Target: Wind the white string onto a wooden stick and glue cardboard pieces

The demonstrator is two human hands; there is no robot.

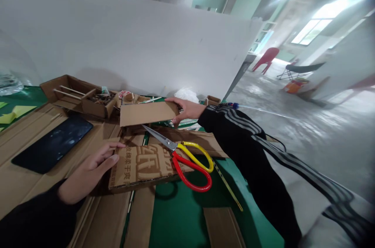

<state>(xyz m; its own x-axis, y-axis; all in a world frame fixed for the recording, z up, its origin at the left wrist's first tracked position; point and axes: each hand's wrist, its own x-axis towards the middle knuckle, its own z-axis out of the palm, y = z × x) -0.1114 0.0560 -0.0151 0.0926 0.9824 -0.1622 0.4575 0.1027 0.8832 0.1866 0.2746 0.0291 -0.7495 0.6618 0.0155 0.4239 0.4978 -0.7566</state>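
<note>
Nearest, the left hand lies flat, palm down, fingers stretched out and loosely together, gripping nothing. Its fingertips touch the left edge of the printed card. This card lies flat, partly on brown cardboard sheets and partly over the green mat.

The scissors rest on the printed card's right end. Their red and yellow handles hang past its edge over the mat, and the blades, slightly parted, point up and to the left. A thin yellow strip lies on the mat just right of the handles.

Left of the hand, a black phone lies face up on the cardboard sheets.

Farther off, the right hand reaches across in a black striped sleeve. It pinches the right end of the plain card, thumb on top and fingers beneath, holding it raised above the table beyond the scissors' tips.

Behind that stand an open box with sticks in it and a white bag, both against a white panel. A red chair stands far off on the right.
</note>
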